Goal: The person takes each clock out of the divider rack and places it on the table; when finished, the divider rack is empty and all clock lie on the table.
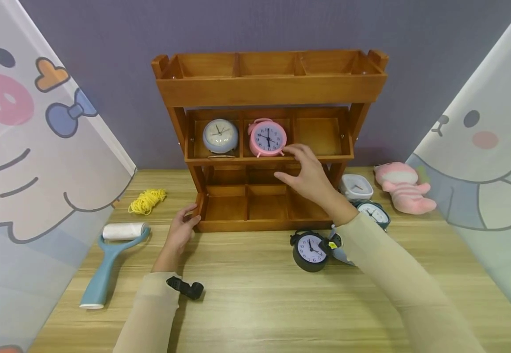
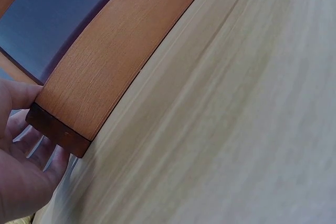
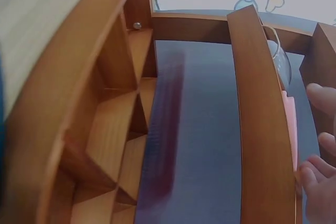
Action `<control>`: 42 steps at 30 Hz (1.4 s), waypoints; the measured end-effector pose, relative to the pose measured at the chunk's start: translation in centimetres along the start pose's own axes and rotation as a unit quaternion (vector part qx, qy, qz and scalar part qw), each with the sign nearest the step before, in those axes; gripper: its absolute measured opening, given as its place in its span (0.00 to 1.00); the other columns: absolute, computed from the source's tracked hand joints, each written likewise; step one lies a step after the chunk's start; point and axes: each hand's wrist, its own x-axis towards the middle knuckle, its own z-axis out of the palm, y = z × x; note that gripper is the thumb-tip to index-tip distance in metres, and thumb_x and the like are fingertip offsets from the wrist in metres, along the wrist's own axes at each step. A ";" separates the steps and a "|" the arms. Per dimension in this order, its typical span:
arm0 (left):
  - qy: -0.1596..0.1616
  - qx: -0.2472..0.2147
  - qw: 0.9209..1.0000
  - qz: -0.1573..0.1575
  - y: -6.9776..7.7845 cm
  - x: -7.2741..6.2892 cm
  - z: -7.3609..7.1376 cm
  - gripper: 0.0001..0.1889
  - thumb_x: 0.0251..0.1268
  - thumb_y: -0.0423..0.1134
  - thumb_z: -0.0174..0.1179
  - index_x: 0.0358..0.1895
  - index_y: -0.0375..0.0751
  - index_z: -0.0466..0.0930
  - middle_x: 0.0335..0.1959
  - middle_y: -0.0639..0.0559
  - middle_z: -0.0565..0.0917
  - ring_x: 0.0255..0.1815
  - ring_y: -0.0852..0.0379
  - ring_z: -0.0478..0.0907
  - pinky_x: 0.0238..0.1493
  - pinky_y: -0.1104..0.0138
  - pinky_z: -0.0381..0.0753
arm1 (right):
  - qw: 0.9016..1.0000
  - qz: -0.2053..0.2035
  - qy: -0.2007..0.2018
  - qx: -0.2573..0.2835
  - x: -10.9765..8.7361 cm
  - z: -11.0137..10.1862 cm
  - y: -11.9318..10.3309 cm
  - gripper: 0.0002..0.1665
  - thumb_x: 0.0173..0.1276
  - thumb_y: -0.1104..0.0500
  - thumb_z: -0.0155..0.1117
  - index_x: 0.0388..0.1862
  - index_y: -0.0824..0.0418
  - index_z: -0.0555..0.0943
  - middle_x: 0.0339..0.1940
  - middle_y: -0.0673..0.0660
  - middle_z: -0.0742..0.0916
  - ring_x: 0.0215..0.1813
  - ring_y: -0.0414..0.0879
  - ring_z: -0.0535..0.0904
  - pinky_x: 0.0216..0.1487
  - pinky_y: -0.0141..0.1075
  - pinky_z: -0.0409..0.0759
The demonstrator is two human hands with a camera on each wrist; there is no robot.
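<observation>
A three-tier wooden shelf stands against the back wall. My left hand grips its lower left corner; in the left wrist view the thumb and fingers of that hand lie around the end of the wooden side piece. On the middle tier, a pink alarm clock sits in the centre compartment, with a grey-blue round clock to its left. My right hand reaches to the pink clock's lower right, fingertips right at its foot, thumb spread away below. In the right wrist view the shelf board hides most of that clock.
A black alarm clock lies before the shelf. Right of it are a dark teal clock, a white square clock and a pink plush toy. Left are yellow string and a lint roller.
</observation>
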 end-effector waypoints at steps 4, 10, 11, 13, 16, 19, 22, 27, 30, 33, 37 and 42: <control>-0.001 0.001 1.000 -0.006 -0.1 -0.1 -0.1 0.26 0.74 0.31 0.52 0.72 0.34 0.60 0.72 0.39 0.58 0.65 0.45 0.60 0.52 0.62 0.65 | 1.000 -0.009 0.024 0.001 1.8 0.8 -0.5 0.39 0.59 0.55 0.76 0.66 0.65 0.71 0.68 0.63 0.69 0.68 0.56 0.63 0.66 0.49 0.62; -0.002 -0.031 0.999 -0.020 -0.4 -0.1 0.0 0.26 0.73 0.31 0.52 0.72 0.36 0.61 0.68 0.35 0.61 0.18 0.66 0.66 0.21 0.74 0.65 | 0.999 0.032 0.022 0.003 3.8 1.8 -1.1 0.45 0.58 0.50 0.76 0.69 0.65 0.68 0.71 0.63 0.63 0.70 0.55 0.60 0.67 0.46 0.62; -0.001 -0.036 0.999 -0.021 -0.4 -0.1 0.1 0.26 0.73 0.31 0.52 0.72 0.36 0.61 0.68 0.34 0.61 0.13 0.67 0.61 0.18 0.75 0.62 | 0.999 0.041 0.019 0.005 4.1 1.9 -1.3 0.45 0.58 0.49 0.76 0.69 0.65 0.68 0.71 0.63 0.62 0.70 0.55 0.60 0.67 0.46 0.62; -0.003 -0.039 0.999 -0.020 -0.4 -0.2 0.1 0.26 0.73 0.31 0.52 0.72 0.36 0.61 0.67 0.33 0.62 0.11 0.68 0.58 0.17 0.75 0.61 | 0.998 0.056 0.014 0.007 4.5 2.1 -1.4 0.46 0.57 0.49 0.76 0.70 0.65 0.67 0.72 0.63 0.61 0.69 0.56 0.60 0.67 0.46 0.62; -0.002 -0.038 0.999 -0.020 -0.5 -0.2 0.2 0.26 0.74 0.31 0.52 0.72 0.36 0.61 0.66 0.32 0.63 0.11 0.69 0.58 0.17 0.75 0.60 | 0.997 0.071 0.016 0.010 5.0 2.3 -1.6 0.47 0.57 0.48 0.76 0.70 0.63 0.66 0.73 0.64 0.59 0.70 0.58 0.59 0.67 0.50 0.61; -0.001 -0.037 0.999 -0.019 -0.4 -0.2 0.2 0.26 0.73 0.31 0.52 0.72 0.36 0.61 0.65 0.32 0.64 0.11 0.68 0.57 0.16 0.75 0.60 | 0.996 0.089 0.020 0.014 5.6 2.4 -1.8 0.48 0.56 0.46 0.76 0.71 0.61 0.66 0.74 0.64 0.59 0.71 0.60 0.59 0.66 0.51 0.62; 0.003 -0.042 0.999 -0.018 -0.4 -0.1 0.1 0.25 0.73 0.30 0.52 0.71 0.37 0.62 0.65 0.33 0.64 0.11 0.68 0.57 0.15 0.76 0.60 | 0.994 0.103 0.019 0.012 6.2 2.5 -2.0 0.49 0.55 0.46 0.77 0.71 0.61 0.66 0.73 0.64 0.60 0.70 0.59 0.61 0.65 0.51 0.63; 0.009 -0.045 0.999 -0.018 -0.3 0.0 0.1 0.25 0.73 0.30 0.52 0.71 0.37 0.62 0.65 0.34 0.64 0.10 0.67 0.58 0.15 0.76 0.60 | 0.993 0.114 0.009 -0.001 7.0 2.4 -2.5 0.49 0.55 0.49 0.78 0.71 0.62 0.66 0.70 0.64 0.65 0.66 0.57 0.64 0.64 0.49 0.65; 0.009 -0.031 0.999 -0.016 -0.2 0.0 0.0 0.25 0.73 0.30 0.52 0.71 0.37 0.62 0.66 0.34 0.64 0.13 0.68 0.60 0.17 0.75 0.62 | 0.993 0.120 0.002 -0.005 7.1 2.5 -2.6 0.49 0.55 0.49 0.78 0.71 0.62 0.65 0.68 0.64 0.65 0.66 0.57 0.65 0.64 0.48 0.66; 0.010 -0.025 1.000 -0.015 -0.2 -0.1 0.0 0.25 0.73 0.31 0.52 0.71 0.37 0.63 0.66 0.34 0.64 0.14 0.68 0.61 0.17 0.75 0.62 | 0.992 0.124 0.001 -0.009 7.2 2.6 -2.6 0.49 0.55 0.49 0.77 0.71 0.63 0.65 0.68 0.64 0.66 0.65 0.56 0.66 0.63 0.47 0.66; 0.008 -0.032 0.999 -0.019 -0.2 -0.1 0.0 0.25 0.73 0.31 0.52 0.71 0.37 0.62 0.64 0.33 0.65 0.12 0.67 0.59 0.16 0.75 0.61 | 0.991 0.129 0.011 -0.011 7.2 2.7 -2.6 0.50 0.54 0.49 0.78 0.71 0.63 0.65 0.67 0.63 0.67 0.65 0.56 0.66 0.63 0.48 0.67; 0.009 -0.024 0.999 -0.019 -0.1 0.0 0.0 0.25 0.73 0.30 0.52 0.71 0.37 0.63 0.64 0.33 0.65 0.17 0.68 0.63 0.18 0.75 0.63 | 0.991 0.131 0.025 -0.008 7.1 2.8 -2.5 0.49 0.53 0.50 0.78 0.70 0.62 0.66 0.68 0.63 0.67 0.65 0.56 0.66 0.63 0.48 0.67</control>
